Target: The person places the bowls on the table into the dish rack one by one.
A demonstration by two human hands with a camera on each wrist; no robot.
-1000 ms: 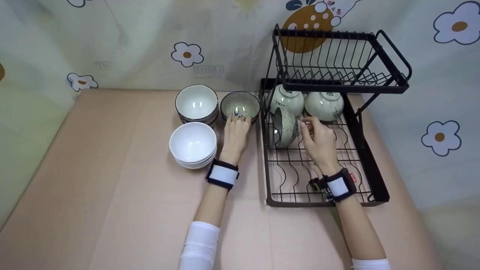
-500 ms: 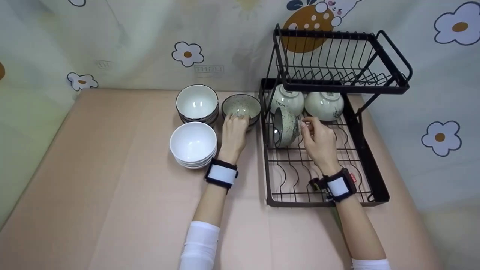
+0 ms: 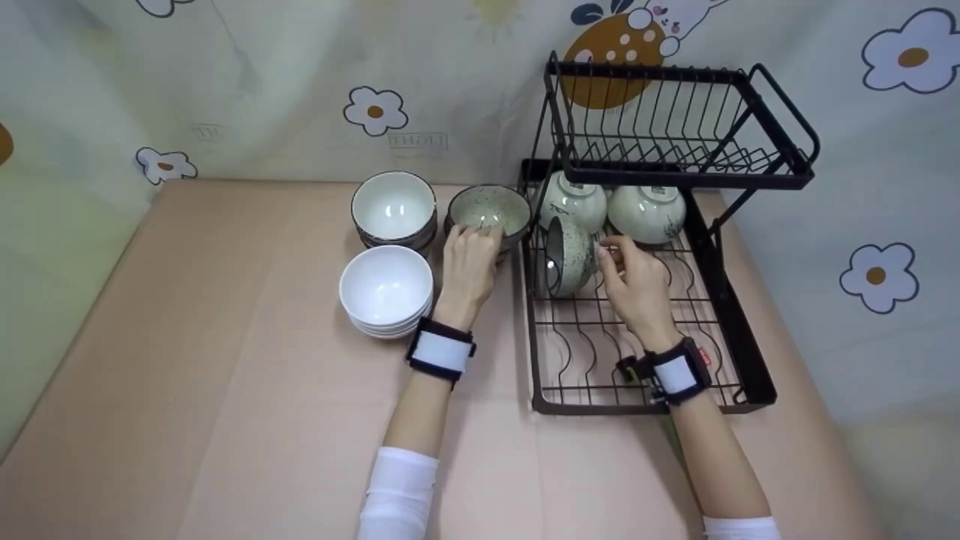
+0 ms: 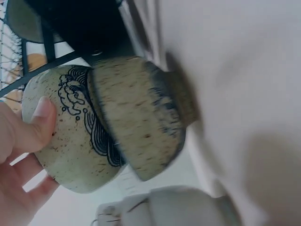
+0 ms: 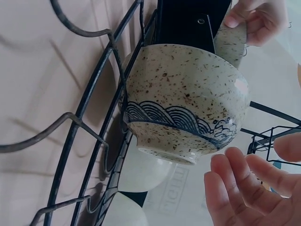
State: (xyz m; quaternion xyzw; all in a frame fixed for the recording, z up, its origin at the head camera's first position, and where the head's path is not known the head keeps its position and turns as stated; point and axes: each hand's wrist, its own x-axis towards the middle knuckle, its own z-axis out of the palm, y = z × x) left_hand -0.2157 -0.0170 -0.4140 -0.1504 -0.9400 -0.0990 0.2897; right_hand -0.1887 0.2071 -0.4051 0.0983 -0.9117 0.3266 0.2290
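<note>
Left hand holds a speckled bowl, right hand loosely spread.
The held bowl is near the tabletop's back edge, just beside the rack; the right fingertips are beside a sideways bowl at the rack's left edge, contact unclear.
</note>
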